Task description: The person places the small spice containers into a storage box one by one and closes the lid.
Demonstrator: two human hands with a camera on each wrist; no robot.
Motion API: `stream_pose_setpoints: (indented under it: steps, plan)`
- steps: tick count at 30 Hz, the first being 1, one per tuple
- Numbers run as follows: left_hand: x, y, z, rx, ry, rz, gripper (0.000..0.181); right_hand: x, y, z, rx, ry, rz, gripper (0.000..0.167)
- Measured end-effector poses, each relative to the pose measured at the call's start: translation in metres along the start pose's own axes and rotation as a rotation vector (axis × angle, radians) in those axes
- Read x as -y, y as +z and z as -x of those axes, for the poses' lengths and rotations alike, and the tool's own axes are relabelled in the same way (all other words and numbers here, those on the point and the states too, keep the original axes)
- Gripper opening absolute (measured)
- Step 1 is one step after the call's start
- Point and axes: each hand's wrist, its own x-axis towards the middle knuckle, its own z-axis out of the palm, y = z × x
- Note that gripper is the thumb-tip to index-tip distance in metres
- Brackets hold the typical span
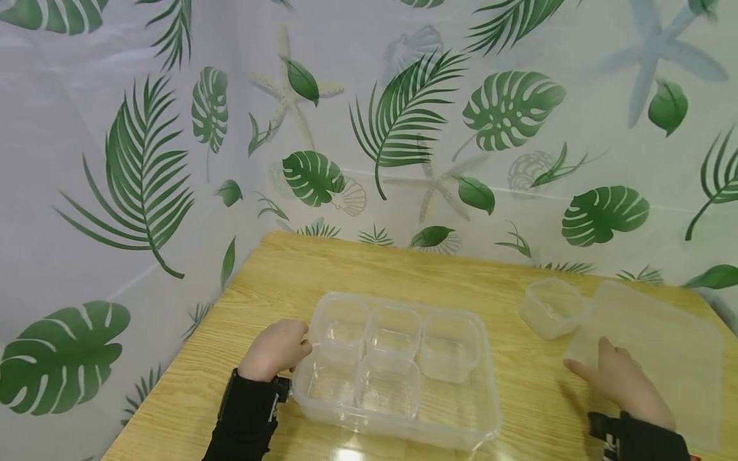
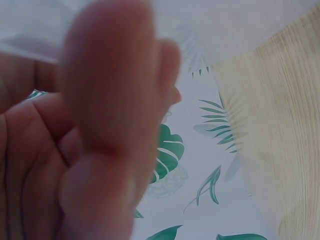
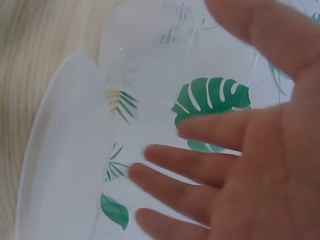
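Observation:
A large clear plastic container [image 1: 461,435] stands on the table with several small clear boxes [image 1: 392,387] inside it; its front right part holds none. My left hand [image 1: 279,349] grips the container's left rim with bent fingers. In the left wrist view the thumb [image 2: 107,75] fills the foreground and hides much of the grip. Over at the right, my right hand [image 1: 625,384] hovers above a flat translucent lid [image 1: 686,358], fingers spread and holding nothing. A loose small clear box [image 1: 553,310] stands by the lid's left corner, just beyond that hand.
The wooden table [image 1: 340,262] backs onto a white curtain [image 1: 369,237] printed with green leaves, which also runs along the left side. Bare wood lies between the large container and the lid.

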Motion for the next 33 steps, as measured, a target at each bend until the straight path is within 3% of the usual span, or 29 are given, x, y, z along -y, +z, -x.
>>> stream_pose_setpoints:
  steps: [9,13,22,33]
  plan:
    - [-0.001,0.000,-0.002,-0.002,0.004,-0.009,0.021,0.020,0.006,-0.007,-0.360,-0.065,-0.086,0.096]
    - [-0.001,0.001,-0.002,0.005,0.007,-0.010,0.020,0.024,0.010,-0.012,-0.438,-0.080,-0.101,0.090]
    - [0.000,0.000,-0.002,-0.003,-0.007,-0.027,0.021,0.028,0.013,-0.016,-0.417,-0.084,-0.115,0.081]
    - [-0.001,0.002,-0.001,-0.007,0.006,-0.037,0.021,0.025,0.017,-0.023,-0.302,-0.083,-0.125,0.084]
